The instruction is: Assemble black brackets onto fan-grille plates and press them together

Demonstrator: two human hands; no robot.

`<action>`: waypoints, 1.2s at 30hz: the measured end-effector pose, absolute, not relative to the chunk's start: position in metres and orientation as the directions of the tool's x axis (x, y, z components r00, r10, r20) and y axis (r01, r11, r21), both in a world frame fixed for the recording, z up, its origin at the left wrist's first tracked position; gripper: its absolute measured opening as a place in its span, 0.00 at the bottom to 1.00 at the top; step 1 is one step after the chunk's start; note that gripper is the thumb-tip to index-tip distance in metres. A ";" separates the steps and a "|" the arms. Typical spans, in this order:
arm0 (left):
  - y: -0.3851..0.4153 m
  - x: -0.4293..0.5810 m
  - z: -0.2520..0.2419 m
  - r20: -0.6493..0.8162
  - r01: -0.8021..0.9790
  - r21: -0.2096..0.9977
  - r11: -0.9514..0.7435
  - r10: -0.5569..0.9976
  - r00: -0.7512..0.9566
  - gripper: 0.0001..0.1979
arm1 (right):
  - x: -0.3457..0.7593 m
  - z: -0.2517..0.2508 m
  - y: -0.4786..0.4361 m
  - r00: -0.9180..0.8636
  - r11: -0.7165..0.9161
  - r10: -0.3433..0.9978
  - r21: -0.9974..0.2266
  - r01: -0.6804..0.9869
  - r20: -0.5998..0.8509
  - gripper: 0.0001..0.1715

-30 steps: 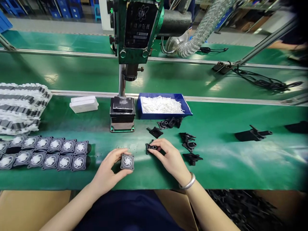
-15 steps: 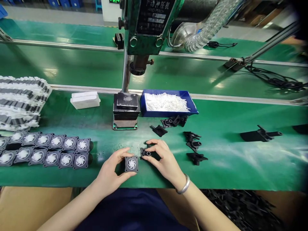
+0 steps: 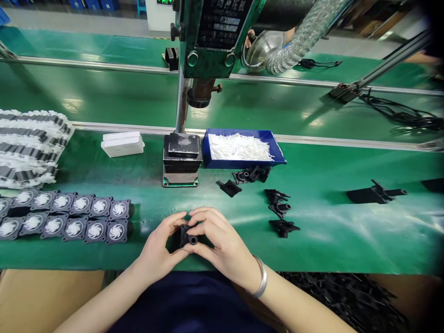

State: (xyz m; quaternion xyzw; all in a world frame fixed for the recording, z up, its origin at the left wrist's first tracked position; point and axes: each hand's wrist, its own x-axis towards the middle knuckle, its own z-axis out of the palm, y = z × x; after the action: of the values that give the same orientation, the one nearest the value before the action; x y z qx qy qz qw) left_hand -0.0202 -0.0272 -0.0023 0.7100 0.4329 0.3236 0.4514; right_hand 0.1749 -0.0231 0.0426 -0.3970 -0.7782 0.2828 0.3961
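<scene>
My left hand [image 3: 157, 247] is curled around a black square housing, whose white swirl-patterned top is now hidden. Over that top lies a black plastic cover [image 3: 187, 236] with a short round tube, pinched between the thumb and fingers of my right hand [image 3: 224, 245]. Whether the cover is seated on the housing or just resting there I cannot tell. To the left stand two rows of similar housings [image 3: 117, 231] with white swirls facing up. More black covers [image 3: 280, 209] lie loose to the right of my hands.
A press [image 3: 217, 60] hangs above a black block base [image 3: 182, 155]. Beside it is a blue tray [image 3: 243, 163] of thin white pieces. A white box [image 3: 122, 144] and a pile of grey-and-white parts [image 3: 31, 148] sit left. Black cylindrical assemblies [image 3: 367, 195] lie at right.
My right hand has moved left, bringing the black cover over the housing in my left hand. The white swirl is now covered. My left hand has stayed nearly still.
</scene>
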 end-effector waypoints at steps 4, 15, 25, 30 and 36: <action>-0.027 -0.020 -0.001 0.079 0.302 0.927 -0.221 0.903 0.422 0.30 | 0.175 0.040 -0.021 -0.370 0.506 0.847 -0.790 0.346 0.381 0.10; -0.027 -0.020 -0.002 0.079 0.251 0.947 -0.203 0.900 0.428 0.26 | 0.175 0.030 -0.026 -0.374 0.479 0.861 -0.799 0.364 0.345 0.09; -0.033 -0.019 0.001 0.130 0.262 0.931 -0.254 0.902 0.412 0.28 | 0.172 0.035 -0.025 -0.409 0.500 0.845 -0.783 0.370 0.346 0.08; -0.005 -0.028 0.060 0.359 0.265 0.828 -0.494 0.830 0.427 0.23 | 0.194 0.100 0.004 -0.399 0.607 0.793 -0.646 0.463 0.459 0.22; 0.093 -0.025 0.124 0.492 0.263 0.765 -0.587 0.797 0.350 0.18 | 0.214 0.248 0.104 -0.095 0.741 0.453 -0.316 0.592 0.886 0.27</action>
State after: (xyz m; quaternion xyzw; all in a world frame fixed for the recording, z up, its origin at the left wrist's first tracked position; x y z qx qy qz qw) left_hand -0.0246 0.0935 0.1242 0.7668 0.3456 0.4536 0.2947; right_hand 0.2137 0.1043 0.2479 -0.3544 -0.7375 -0.0607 0.5717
